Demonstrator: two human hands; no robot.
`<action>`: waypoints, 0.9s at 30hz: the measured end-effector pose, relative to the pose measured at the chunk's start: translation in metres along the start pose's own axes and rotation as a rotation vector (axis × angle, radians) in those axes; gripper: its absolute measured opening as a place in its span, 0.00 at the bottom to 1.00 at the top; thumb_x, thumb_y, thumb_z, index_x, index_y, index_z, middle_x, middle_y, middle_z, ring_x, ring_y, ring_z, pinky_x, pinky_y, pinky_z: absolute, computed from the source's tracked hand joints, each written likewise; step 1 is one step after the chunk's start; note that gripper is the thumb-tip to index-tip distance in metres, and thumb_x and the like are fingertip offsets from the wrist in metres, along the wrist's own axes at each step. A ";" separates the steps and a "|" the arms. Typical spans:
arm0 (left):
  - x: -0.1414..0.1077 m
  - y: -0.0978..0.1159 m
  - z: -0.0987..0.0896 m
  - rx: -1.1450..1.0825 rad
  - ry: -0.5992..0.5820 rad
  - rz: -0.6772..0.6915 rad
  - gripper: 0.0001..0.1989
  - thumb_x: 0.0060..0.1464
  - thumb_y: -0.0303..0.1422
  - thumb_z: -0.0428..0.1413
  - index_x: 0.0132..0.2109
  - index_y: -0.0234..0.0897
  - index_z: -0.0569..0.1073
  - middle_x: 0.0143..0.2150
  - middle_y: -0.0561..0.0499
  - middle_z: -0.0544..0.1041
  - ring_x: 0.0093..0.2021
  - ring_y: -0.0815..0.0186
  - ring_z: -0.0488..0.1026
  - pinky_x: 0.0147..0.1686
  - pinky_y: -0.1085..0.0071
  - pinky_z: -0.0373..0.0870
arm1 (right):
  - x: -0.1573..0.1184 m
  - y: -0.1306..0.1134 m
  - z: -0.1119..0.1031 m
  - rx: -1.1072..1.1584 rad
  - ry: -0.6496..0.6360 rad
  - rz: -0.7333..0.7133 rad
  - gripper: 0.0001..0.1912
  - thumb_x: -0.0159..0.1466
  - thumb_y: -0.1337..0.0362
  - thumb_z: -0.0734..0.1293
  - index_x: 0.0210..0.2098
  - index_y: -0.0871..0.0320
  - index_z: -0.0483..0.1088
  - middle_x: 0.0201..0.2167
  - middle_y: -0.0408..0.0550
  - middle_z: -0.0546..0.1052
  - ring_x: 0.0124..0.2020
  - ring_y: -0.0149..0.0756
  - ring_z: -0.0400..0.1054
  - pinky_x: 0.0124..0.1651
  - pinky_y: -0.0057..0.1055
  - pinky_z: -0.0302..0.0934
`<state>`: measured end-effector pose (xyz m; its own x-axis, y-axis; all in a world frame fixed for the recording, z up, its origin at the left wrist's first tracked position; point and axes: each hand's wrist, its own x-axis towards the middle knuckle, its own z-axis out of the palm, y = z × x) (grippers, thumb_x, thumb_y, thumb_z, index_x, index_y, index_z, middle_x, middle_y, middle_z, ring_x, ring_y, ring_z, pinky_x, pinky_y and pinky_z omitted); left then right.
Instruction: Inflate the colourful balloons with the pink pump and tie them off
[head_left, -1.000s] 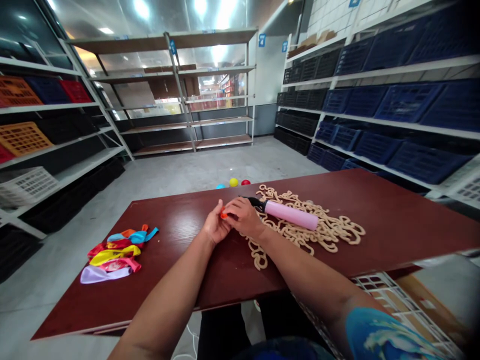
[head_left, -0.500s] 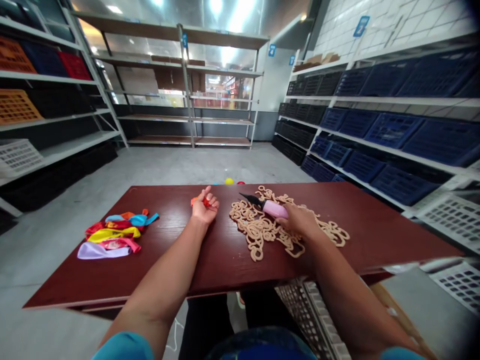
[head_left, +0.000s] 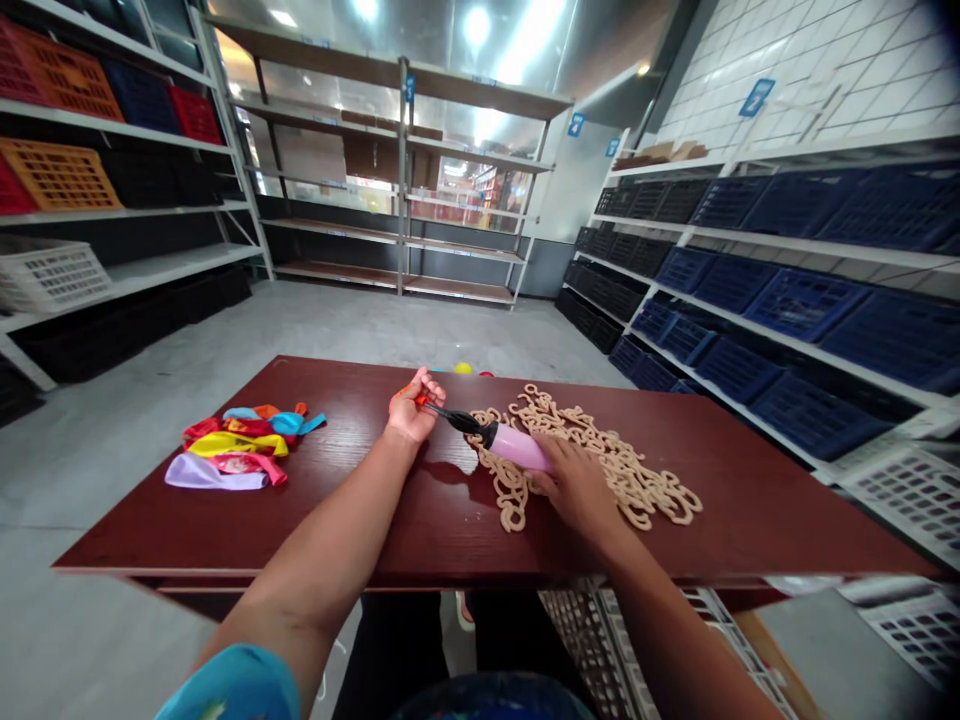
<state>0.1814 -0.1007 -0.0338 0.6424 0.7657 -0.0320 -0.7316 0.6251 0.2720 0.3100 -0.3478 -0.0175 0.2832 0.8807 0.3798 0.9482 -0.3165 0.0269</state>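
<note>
Fingers wrapped round the pump [head_left: 517, 447], the right hand [head_left: 581, 487] had brought its nozzle [head_left: 441, 410] to the orange balloon [head_left: 421, 400] pinched in the left hand [head_left: 411, 415], apparently joining them.

Grey floor [head_left: 360, 325] stretches back to a metal rack [head_left: 403, 180] with 2 bays of shelves. On the right, white shelving [head_left: 825, 246] carries rows of dark blue crates [head_left: 810, 300]. On the left, a yellow-orange crate [head_left: 66, 178] sits 1 shelf above a white basket [head_left: 56, 275].

We record a glossy, dark red, wood-grained tabletop [head_left: 465, 550] bearing limp multicoloured rubber balloons [head_left: 236, 445] at left, beige curling cord-like pieces [head_left: 630, 470] at right
</note>
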 end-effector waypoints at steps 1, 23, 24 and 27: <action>-0.001 0.000 0.001 0.002 -0.007 0.000 0.09 0.55 0.22 0.46 0.39 0.33 0.69 0.26 0.52 0.67 0.26 0.74 0.66 0.31 0.73 0.67 | 0.001 -0.001 0.002 -0.005 0.005 0.007 0.25 0.58 0.59 0.62 0.55 0.54 0.57 0.50 0.52 0.68 0.47 0.44 0.60 0.46 0.39 0.51; 0.002 0.003 0.000 0.050 0.155 0.102 0.03 0.52 0.24 0.51 0.33 0.35 0.64 0.16 0.61 0.54 0.17 0.75 0.59 0.26 0.74 0.63 | 0.052 -0.033 0.003 0.079 0.043 -0.136 0.26 0.56 0.55 0.65 0.52 0.53 0.62 0.44 0.52 0.70 0.44 0.44 0.61 0.46 0.37 0.51; 0.002 0.007 -0.001 0.053 0.161 0.109 0.02 0.52 0.24 0.51 0.33 0.35 0.65 0.15 0.61 0.52 0.17 0.75 0.59 0.27 0.74 0.63 | 0.058 -0.033 0.005 0.086 0.043 -0.161 0.26 0.56 0.54 0.65 0.52 0.53 0.62 0.43 0.53 0.70 0.44 0.43 0.61 0.46 0.37 0.51; 0.003 0.019 -0.002 0.073 0.156 0.136 0.03 0.53 0.28 0.51 0.31 0.34 0.66 0.14 0.62 0.48 0.15 0.76 0.56 0.25 0.74 0.62 | 0.074 -0.029 0.015 0.107 0.022 -0.205 0.27 0.56 0.52 0.65 0.53 0.53 0.62 0.42 0.53 0.71 0.43 0.42 0.61 0.46 0.36 0.51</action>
<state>0.1695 -0.0861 -0.0305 0.4918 0.8597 -0.1377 -0.7868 0.5066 0.3525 0.3055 -0.2680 -0.0039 0.0807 0.9147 0.3961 0.9958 -0.0911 0.0075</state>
